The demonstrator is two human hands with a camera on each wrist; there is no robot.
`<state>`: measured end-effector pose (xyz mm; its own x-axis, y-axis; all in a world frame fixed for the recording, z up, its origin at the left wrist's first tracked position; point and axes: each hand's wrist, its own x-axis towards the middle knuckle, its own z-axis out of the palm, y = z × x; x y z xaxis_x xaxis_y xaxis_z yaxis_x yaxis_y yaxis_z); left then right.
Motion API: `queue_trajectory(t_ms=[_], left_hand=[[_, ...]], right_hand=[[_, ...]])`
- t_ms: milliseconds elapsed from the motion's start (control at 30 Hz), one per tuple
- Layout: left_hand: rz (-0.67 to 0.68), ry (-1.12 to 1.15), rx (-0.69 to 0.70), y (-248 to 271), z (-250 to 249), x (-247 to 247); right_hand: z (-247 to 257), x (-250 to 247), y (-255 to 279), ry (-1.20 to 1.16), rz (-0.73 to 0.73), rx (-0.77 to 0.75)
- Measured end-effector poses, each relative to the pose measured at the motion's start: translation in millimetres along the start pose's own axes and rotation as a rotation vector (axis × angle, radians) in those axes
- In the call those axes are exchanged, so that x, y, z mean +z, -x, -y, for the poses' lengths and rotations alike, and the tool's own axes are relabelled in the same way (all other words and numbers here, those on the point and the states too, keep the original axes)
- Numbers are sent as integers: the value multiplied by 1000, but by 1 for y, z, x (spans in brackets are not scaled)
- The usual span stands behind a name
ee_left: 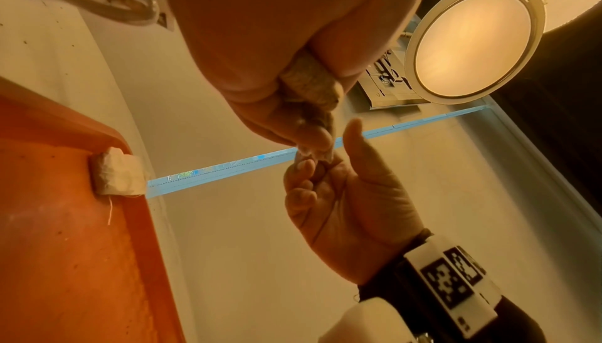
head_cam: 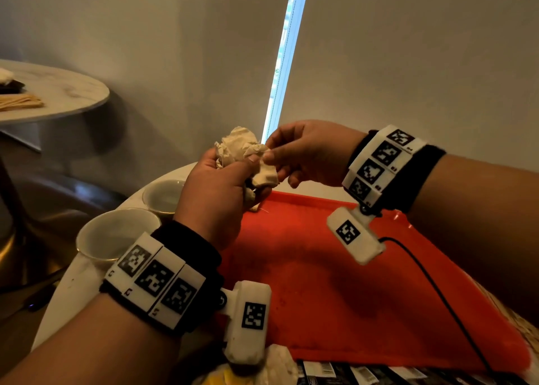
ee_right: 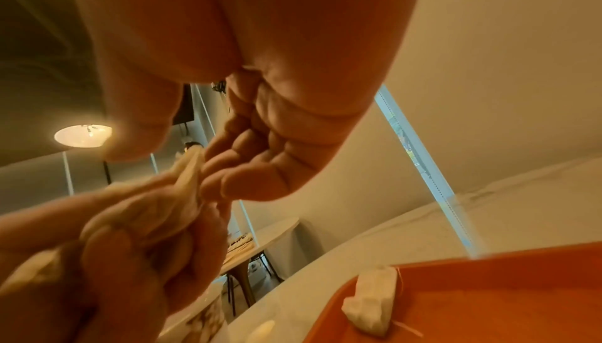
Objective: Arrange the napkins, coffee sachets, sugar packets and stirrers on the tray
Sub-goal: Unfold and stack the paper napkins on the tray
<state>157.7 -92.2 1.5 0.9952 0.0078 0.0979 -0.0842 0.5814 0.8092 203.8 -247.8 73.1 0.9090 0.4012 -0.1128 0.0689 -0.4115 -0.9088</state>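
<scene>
Above the far left corner of the red tray [head_cam: 335, 282], the left hand [head_cam: 217, 192] held a crumpled beige napkin [head_cam: 242, 148], its fingers [ee_left: 312, 137] curled round the wad so that paper bulged out above and below the fist. The right hand [head_cam: 312, 151] met it from the right, thumb and forefinger pinching a loose corner of the same napkin while the remaining fingers [ee_right: 247, 178] stayed loosely bent beneath; both hands were lifted clear of the tray. On the tray, tucked against its far left corner, lay a small pale folded packet [ee_left: 117, 176] with a thin thread trailing from it; what it contained could not be told. Left of the tray, on the white tabletop [head_cam: 75, 285], stood two pale cups [head_cam: 113, 233], one behind the other. At the tray's near edge lay a row of dark sachets [head_cam: 364, 373] with barcode labels, and just left of them more crumpled white paper [head_cam: 280, 358]. Well beyond the tray to the left, a second round table [head_cam: 64, 93] carried a pile of tan wooden stirrers [head_cam: 20, 103].
</scene>
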Motion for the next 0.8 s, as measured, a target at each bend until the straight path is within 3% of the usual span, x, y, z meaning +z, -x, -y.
queue_trajectory(t_ms=[333, 533, 667, 800], left_hand=[[-24, 3, -27, -1, 2, -1], [-91, -16, 64, -4, 5, -3], [-186, -5, 156, -5, 2, -3], [-211, -3, 221, -5, -1, -6]], right_hand=[[-14, 3, -5, -93, -132, -45], [-21, -2, -7, -102, -222, -56], [-34, -9, -16, 19, -453, 51], [-50, -2, -28, 164, -446, 224]])
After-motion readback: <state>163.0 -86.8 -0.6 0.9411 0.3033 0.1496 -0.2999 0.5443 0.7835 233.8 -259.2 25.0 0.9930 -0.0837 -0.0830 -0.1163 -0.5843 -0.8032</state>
